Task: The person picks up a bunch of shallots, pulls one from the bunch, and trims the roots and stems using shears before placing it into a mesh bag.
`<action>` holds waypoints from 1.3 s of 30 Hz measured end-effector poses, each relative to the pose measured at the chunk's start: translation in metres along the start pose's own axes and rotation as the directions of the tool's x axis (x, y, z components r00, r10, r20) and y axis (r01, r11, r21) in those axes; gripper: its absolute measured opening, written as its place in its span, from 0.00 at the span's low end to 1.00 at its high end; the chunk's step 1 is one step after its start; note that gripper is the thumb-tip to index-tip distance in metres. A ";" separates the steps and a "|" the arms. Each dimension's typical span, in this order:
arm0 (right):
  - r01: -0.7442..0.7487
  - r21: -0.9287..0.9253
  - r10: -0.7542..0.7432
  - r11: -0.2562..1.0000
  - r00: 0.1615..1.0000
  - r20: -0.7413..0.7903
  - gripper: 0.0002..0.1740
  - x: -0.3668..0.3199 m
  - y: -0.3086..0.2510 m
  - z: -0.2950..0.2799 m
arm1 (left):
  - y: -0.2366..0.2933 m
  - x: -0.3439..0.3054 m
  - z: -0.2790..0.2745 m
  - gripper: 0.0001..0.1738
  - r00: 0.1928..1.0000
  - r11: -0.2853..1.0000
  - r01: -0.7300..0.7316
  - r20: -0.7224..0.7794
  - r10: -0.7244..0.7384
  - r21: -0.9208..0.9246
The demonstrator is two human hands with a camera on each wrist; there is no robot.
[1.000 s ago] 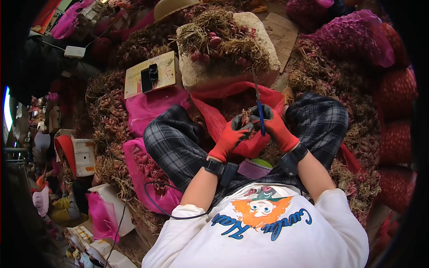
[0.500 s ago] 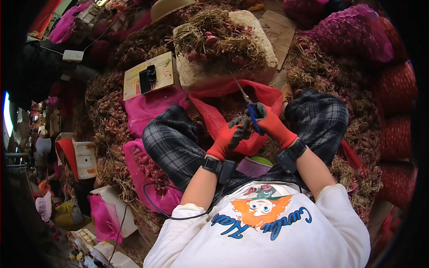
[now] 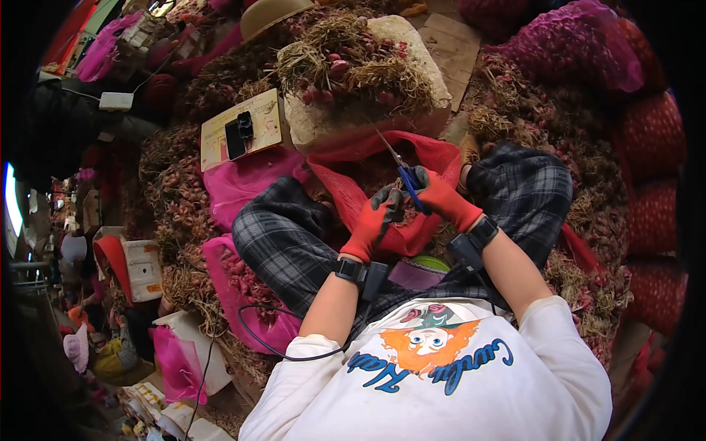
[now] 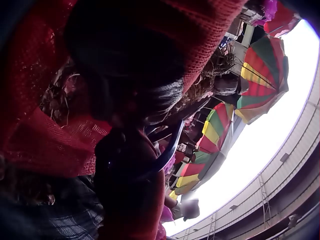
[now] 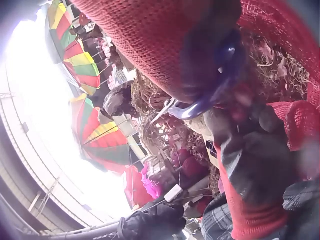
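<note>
The right hand (image 3: 443,198) is clamped on blue-handled scissors (image 3: 409,184) over the red mesh bag (image 3: 344,192) — the left hand (image 3: 373,220) is beside it, its grip unclear.

We see a floor (image 3: 237,391) which is covered in large part by loose red bulbs with dry stalks (image 3: 176,176); on it, we also see a pale rough block (image 3: 323,131), and this block bears a heap of bulbs and straw-like stalks (image 3: 338,69) on its top; beside the block lies a flat brown cardboard (image 3: 450,53); at its other side we find a printed board (image 3: 262,116) with a black phone-like object (image 3: 235,141) on it; a red net bag (image 3: 340,182) lies open just before the block; a pink net bag (image 3: 254,320) holds more bulbs; the far floor edge is dark, so perhaps the tan basin (image 3: 271,15) rests on bulbs there.
</note>
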State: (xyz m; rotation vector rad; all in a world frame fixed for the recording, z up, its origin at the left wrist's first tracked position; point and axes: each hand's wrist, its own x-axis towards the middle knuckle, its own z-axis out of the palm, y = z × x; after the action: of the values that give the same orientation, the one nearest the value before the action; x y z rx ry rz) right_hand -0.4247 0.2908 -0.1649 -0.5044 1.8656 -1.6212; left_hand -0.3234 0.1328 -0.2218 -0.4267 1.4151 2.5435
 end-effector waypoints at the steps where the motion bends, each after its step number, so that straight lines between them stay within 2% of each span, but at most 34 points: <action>1: 0.045 -0.071 -0.047 0.996 0.998 -0.029 0.09 0.002 0.005 0.001 | 0.001 0.000 -0.001 0.15 1.000 0.999 -0.011 0.018 0.010 0.037; 3: 0.128 -0.212 -0.147 0.969 0.986 -0.075 0.10 0.006 0.020 0.004 | 0.001 -0.003 0.001 0.17 0.999 0.989 -0.047 0.016 0.045 0.137; 5: -0.063 0.045 0.065 0.997 0.997 -0.038 0.10 0.006 0.013 0.000 | 0.011 -0.010 0.010 0.18 0.996 0.969 -0.070 -0.030 0.079 0.235; 6: -0.163 0.171 0.166 0.972 0.986 0.000 0.10 0.005 0.011 -0.002 | 0.019 -0.016 0.019 0.19 0.992 0.956 -0.073 -0.074 0.098 0.284; 8: -0.220 0.248 0.228 0.943 0.974 -0.002 0.08 0.004 0.017 -0.008 | 0.024 -0.019 0.024 0.19 0.987 0.963 -0.070 -0.125 0.105 0.260; 10: -0.246 0.281 0.260 0.928 0.966 -0.013 0.08 0.006 0.025 -0.011 | 0.025 -0.015 0.023 0.16 0.988 0.991 -0.064 -0.133 0.079 0.117; 12: -0.260 0.266 0.278 0.928 0.960 -0.031 0.08 0.007 0.036 -0.011 | 0.025 -0.012 0.022 0.12 0.990 0.985 -0.055 -0.116 0.074 0.162; 13: -0.225 0.220 0.246 0.949 0.966 -0.076 0.09 0.006 0.037 -0.011 | 0.025 -0.011 0.021 0.10 0.992 0.982 -0.051 -0.107 0.071 0.182; 15: -0.152 0.122 0.170 0.981 0.972 -0.159 0.10 0.009 0.036 -0.011 | 0.021 -0.008 0.018 0.09 0.992 0.993 -0.095 -0.071 0.100 0.067; 16: -0.040 0.049 0.051 0.998 0.964 -0.261 0.12 0.010 0.034 -0.009 | 0.018 -0.007 0.014 0.09 0.992 0.993 -0.114 -0.055 0.114 0.010; 18: 0.161 -0.130 -0.202 0.978 0.881 -0.429 0.16 0.014 0.031 -0.007 | 0.016 -0.002 -0.001 0.15 0.997 0.997 0.026 -0.064 -0.031 -0.074; 19: 0.074 0.070 -0.058 0.995 0.977 -0.207 0.20 0.014 0.020 -0.015 | 0.019 -0.002 -0.001 0.19 0.992 0.988 0.098 -0.064 -0.107 -0.119; 22: 0.173 0.024 -0.172 0.985 0.984 -0.040 0.22 0.008 0.007 -0.005 | 0.023 -0.005 0.010 0.15 0.998 0.965 0.044 -0.039 -0.056 -0.257; 23: 0.213 -0.200 -0.234 0.956 0.968 -0.086 0.18 0.004 0.007 0.003 | 0.023 -0.005 0.009 0.14 0.995 0.993 -0.093 -0.021 0.095 0.068; 24: 0.204 -0.237 -0.231 0.950 0.969 -0.093 0.18 -0.001 0.005 0.009 | 0.022 -0.005 0.004 0.13 0.972 0.896 -0.229 0.042 0.230 0.381; 26: 0.184 -0.306 -0.225 0.934 0.969 -0.103 0.18 -0.009 -0.022 0.020 | 0.009 -0.003 -0.006 0.11 0.956 0.858 -0.290 0.083 0.282 0.424; 27: 0.187 -0.250 -0.210 0.950 0.975 -0.071 0.18 -0.004 -0.013 0.020 | -0.004 0.001 -0.010 0.10 0.976 0.960 -0.220 0.038 0.216 0.173; 28: 0.136 -0.337 -0.173 0.932 0.981 -0.083 0.18 -0.003 -0.008 0.023 | -0.002 0.000 -0.006 0.10 0.990 0.986 -0.138 0.013 0.140 -0.094; 30: 0.027 -0.498 -0.099 0.867 0.988 -0.119 0.18 -0.003 0.000 0.026 | 0.003 -0.006 -0.001 0.10 0.997 0.992 -0.079 -0.013 0.078 -0.095; 31: 0.061 -0.490 -0.119 0.870 0.989 -0.089 0.18 -0.003 0.000 0.026 | 0.008 -0.008 0.004 0.09 0.999 0.994 -0.051 -0.023 0.048 -0.096; 32: 0.094 -0.481 -0.140 0.871 0.988 -0.059 0.18 -0.004 0.000 0.024 | 0.007 -0.010 0.004 0.09 0.994 0.992 -0.112 0.001 0.112 0.056; 34: 0.124 -0.462 -0.157 0.878 0.987 -0.035 0.18 -0.007 0.004 0.020 | 0.002 -0.014 0.002 0.11 0.972 0.909 -0.237 0.078 0.224 0.344; 36: 0.122 -0.445 -0.155 0.887 0.987 -0.037 0.17 -0.008 0.015 0.015 | 0.004 -0.003 -0.002 0.13 0.998 0.997 -0.014 -0.058 0.019 0.074; 37: 0.129 -0.387 -0.157 0.913 0.987 -0.043 0.17 -0.007 0.021 0.013 | 0.003 0.002 -0.004 0.14 0.990 0.993 0.089 -0.105 -0.097 -0.079; 39: 0.141 -0.260 -0.161 0.955 0.985 -0.057 0.18 -0.003 0.031 0.011 | -0.009 0.010 -0.014 0.16 0.990 0.980 0.077 -0.100 -0.097 -0.185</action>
State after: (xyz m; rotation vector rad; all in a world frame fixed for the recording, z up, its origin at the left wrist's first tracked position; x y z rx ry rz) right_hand -0.4121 0.2895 -0.1953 -0.7183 2.1552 -1.5217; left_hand -0.3277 0.1256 -0.2395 -0.6508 1.1740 2.6224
